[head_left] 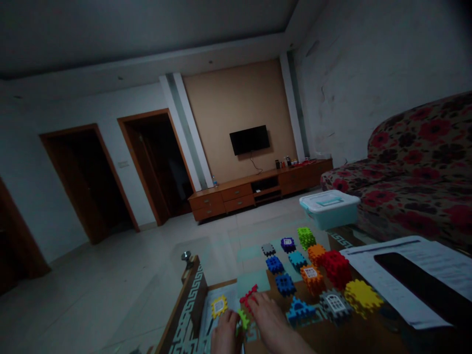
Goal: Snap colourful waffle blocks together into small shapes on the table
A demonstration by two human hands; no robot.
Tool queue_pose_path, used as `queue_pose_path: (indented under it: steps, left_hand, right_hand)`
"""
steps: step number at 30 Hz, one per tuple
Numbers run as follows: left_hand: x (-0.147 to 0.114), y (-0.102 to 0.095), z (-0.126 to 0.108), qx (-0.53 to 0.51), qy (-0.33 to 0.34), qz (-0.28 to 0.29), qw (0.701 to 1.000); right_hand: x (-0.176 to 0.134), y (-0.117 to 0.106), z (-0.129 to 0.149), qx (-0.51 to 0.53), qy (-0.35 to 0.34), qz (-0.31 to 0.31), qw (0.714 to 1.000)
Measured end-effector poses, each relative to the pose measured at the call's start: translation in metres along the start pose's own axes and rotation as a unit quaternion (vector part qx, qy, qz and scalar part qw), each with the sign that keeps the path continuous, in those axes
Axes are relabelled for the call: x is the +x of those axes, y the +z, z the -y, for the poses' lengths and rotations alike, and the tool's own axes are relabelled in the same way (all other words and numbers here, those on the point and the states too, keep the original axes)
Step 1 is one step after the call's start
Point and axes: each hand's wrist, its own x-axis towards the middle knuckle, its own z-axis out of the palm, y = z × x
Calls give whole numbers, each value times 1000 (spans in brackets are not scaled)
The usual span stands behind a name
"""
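Two hands meet at the desk's (pixel 191 295) near edge: my left hand (pixel 225 335) pinches a green block (pixel 243 319), my right hand (pixel 271 319) curls over a red block (pixel 248 297); I line teeth up squarely, pressing gently.

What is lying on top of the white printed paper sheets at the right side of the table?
A flat black rectangular object lies on the white printed paper sheets. It covers the print beneath; what it is cannot be told.
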Motion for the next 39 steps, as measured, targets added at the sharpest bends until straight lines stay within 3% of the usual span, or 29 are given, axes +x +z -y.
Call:
queue_pose_path:
  steps: [3, 8, 10, 14, 16, 22, 25, 31, 34, 39]
  left_hand:
    - [-3, 1, 22, 48, -54, -18, 997]
    - [-6, -6, 36, 88, -113, -80, 986]
    - [-4, -8, 25, 66, -71, -72, 993]
    - [5, -6, -8, -1, 89, 4, 996]
    - [13, -1, -16, -29, 124, 29, 991]
    - [27, 13, -4, -96, 152, -31, 983]
    - [17, 9, 7, -111, 161, -44, 980]
    - [-8, 9, 30, -178, 168, -40, 969]
    - [-12, 10, 32, -181, 167, -38, 968]
    - [-14, 5, 27, -137, 137, -24, 981]
  right_hand:
    - [5, 4, -1, -54, 55, 48, 996]
    - [-2, 1, 6, -71, 49, 84, 993]
    - [-7, 4, 8, -75, 18, 102, 992]
    - [-18, 8, 6, -88, -44, 134, 986]
    - [-22, 6, 4, -87, -49, 150, 984]
    - [-28, -1, 6, -64, -35, 164, 984]
    - [-30, 0, 3, -70, -8, 174, 982]
    - [-44, -17, -8, -24, -63, 117, 991]
    - [-50, -23, -7, 4, -63, 124, 990]
    - [-47, -3, -10, -8, -52, 156, 986]
